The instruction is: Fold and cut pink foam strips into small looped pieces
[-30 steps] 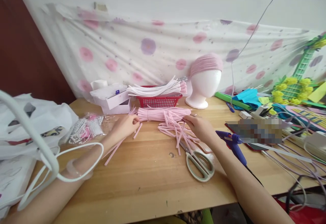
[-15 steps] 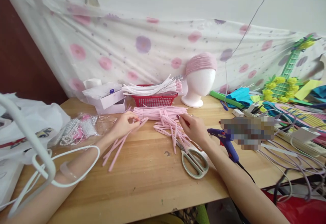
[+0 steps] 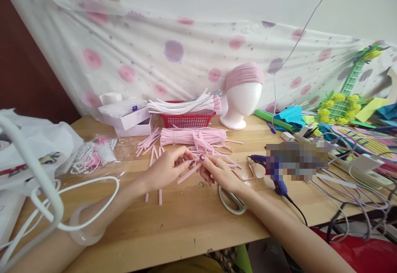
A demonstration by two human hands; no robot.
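Near the middle of the table, my left hand (image 3: 169,168) and my right hand (image 3: 219,173) meet, fingertips almost touching. A short pink pipe cleaner (image 3: 187,174) slants down between them, and both hands pinch it by thumb and fingers. Other pink lengths (image 3: 160,194) run beneath my left hand. Behind lies a tied bundle of pink pipe cleaners (image 3: 176,136), with cut pieces (image 3: 149,140) at its left and looser ones at its right. Scissors (image 3: 229,202) are partly covered by my right wrist.
A red basket (image 3: 187,120) of white and pink stems stands behind the bundle, beside a white foam head (image 3: 243,103) wearing a pink band. A blue glue gun (image 3: 281,184) and cables are at right. Bagged beads (image 3: 96,157) and a looping white cable (image 3: 116,188) are at left.
My hands have come together from either side. My right hand has left the loose pink pieces and now grips the pipe cleaner with my left. Cut pieces show at the bundle's left.
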